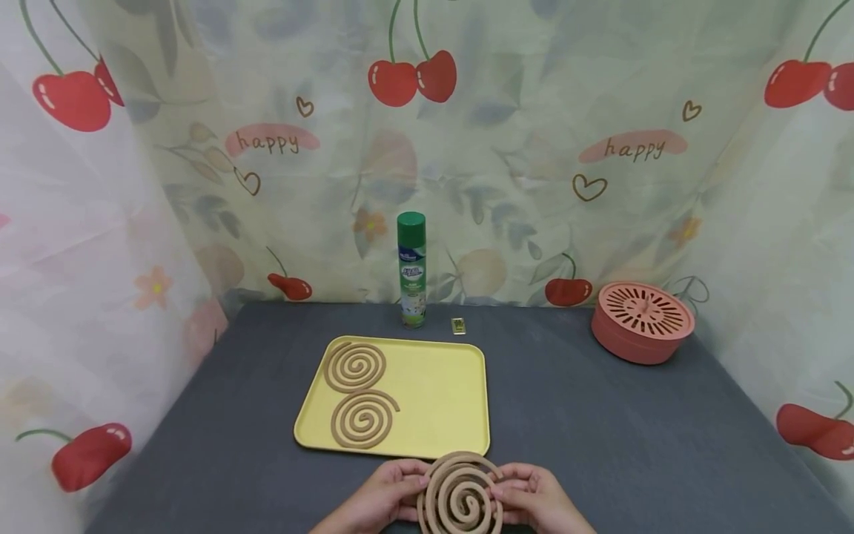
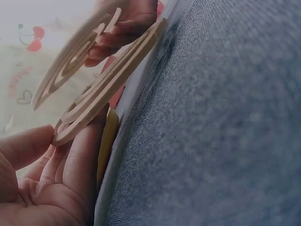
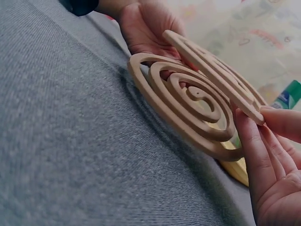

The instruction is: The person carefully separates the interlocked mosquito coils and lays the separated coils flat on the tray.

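Two brown mosquito coils are held up at the near side of the dark table, overlapping in the head view. My left hand point(image 1: 390, 491) pinches the edge of the lower coil point(image 3: 174, 125) between thumb and fingers. With thumb and fingertips, my right hand point(image 1: 536, 495) grips the rim of the upper coil point(image 3: 211, 77). A gap shows between the two tilted coils in the left wrist view. Beyond the hands lies a yellow tray point(image 1: 440, 400). On its left side rest a far coil point(image 1: 356, 364) and a near coil point(image 1: 363, 420), both flat.
A green spray can point(image 1: 412, 274) stands upright behind the tray, with a small gold piece point(image 1: 458, 326) beside it. At the back right sits a pink round box point(image 1: 640, 326) with a slotted lid. Patterned curtains point(image 1: 494, 170) enclose the back and sides.
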Action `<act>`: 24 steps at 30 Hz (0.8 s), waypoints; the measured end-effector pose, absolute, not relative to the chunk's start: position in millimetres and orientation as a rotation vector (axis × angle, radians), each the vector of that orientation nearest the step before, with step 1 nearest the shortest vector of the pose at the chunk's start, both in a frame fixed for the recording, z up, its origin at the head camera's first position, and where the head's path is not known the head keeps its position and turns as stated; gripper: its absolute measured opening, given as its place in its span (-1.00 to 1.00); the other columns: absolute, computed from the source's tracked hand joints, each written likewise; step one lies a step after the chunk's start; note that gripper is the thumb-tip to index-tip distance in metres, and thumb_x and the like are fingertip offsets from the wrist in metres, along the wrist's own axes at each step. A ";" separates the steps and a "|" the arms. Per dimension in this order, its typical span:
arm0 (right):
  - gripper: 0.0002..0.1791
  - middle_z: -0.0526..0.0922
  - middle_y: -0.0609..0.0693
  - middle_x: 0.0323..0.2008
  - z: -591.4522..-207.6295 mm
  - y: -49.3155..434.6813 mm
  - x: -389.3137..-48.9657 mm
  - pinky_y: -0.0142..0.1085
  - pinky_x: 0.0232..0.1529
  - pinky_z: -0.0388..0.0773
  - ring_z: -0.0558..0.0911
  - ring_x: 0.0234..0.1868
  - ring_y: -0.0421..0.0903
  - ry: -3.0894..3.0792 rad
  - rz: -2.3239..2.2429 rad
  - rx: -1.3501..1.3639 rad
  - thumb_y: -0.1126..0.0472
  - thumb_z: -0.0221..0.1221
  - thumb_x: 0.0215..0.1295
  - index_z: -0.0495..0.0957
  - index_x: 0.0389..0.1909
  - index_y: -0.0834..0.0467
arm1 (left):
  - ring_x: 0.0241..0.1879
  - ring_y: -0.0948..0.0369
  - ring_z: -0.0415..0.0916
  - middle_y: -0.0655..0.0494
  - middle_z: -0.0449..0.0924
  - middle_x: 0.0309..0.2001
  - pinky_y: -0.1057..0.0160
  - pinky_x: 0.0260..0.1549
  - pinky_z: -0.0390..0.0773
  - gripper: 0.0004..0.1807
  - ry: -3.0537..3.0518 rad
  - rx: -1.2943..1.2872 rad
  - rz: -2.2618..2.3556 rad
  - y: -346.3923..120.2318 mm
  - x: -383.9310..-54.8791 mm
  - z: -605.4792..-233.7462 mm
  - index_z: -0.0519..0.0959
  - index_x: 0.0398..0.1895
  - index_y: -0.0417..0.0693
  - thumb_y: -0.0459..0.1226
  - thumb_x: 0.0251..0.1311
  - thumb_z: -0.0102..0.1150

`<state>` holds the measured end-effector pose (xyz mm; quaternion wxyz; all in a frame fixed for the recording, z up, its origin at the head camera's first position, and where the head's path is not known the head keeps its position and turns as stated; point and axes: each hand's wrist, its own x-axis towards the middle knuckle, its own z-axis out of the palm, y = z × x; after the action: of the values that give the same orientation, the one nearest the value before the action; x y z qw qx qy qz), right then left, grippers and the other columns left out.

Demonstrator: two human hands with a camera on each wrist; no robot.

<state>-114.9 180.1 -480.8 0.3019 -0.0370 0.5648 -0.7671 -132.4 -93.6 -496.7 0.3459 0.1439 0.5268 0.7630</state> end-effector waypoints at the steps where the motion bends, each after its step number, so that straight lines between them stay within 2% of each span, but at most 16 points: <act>1: -0.81 0.72 -0.10 -0.33 -481.6 180.7 -114.8 -0.40 -0.23 0.64 0.69 -0.27 -0.26 1.487 -2.042 -0.098 0.29 0.14 0.25 0.53 -0.12 0.19 | -0.19 0.28 0.62 0.10 0.66 -0.17 0.36 -0.30 0.63 -0.65 1.368 0.370 1.982 -94.0 -132.4 -496.4 0.42 0.06 -0.37 -0.29 0.33 -0.05; 8: -0.86 0.72 -0.11 -0.33 -480.9 182.9 -114.4 -0.41 -0.25 0.64 0.69 -0.29 -0.28 1.472 -2.071 -0.083 0.29 0.16 0.23 0.56 -0.19 0.12 | -0.22 0.30 0.62 0.16 0.64 -0.20 0.35 -0.29 0.64 -0.65 1.476 0.336 1.987 -94.2 -137.7 -489.3 0.44 0.05 -0.36 -0.27 0.33 -0.04; 12: -0.86 0.72 -0.11 -0.32 -480.4 183.9 -114.5 -0.42 -0.25 0.64 0.69 -0.29 -0.27 1.457 -2.083 -0.094 0.30 0.14 0.25 0.56 -0.19 0.12 | -0.21 0.27 0.61 0.10 0.63 -0.17 0.32 -0.26 0.64 -0.60 1.555 0.300 1.974 -98.0 -145.9 -481.6 0.40 0.09 -0.40 -0.25 0.33 -0.04; 18: -0.85 0.71 -0.12 -0.29 -484.3 185.5 -115.4 -0.42 -0.25 0.64 0.69 -0.29 -0.28 1.424 -2.108 -0.132 0.34 0.07 0.30 0.54 -0.17 0.11 | -0.17 0.25 0.61 0.01 0.62 -0.09 0.29 -0.20 0.64 -0.54 1.641 0.270 1.975 -108.8 -164.9 -469.2 0.32 0.16 -0.45 -0.25 0.34 -0.05; 24: -0.86 0.71 -0.13 -0.31 -485.9 186.1 -116.7 -0.42 -0.27 0.64 0.69 -0.30 -0.29 1.452 -2.101 -0.113 0.34 0.07 0.30 0.54 -0.18 0.13 | -0.18 0.29 0.61 0.04 0.62 -0.10 0.29 -0.18 0.63 -0.51 1.716 0.262 1.963 -117.0 -190.1 -455.2 0.25 0.21 -0.48 -0.27 0.37 -0.09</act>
<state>-116.7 186.1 -485.9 0.2885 -0.0424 0.5439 -0.7868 -190.1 -117.0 -455.2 0.2578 0.0967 0.6327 0.7238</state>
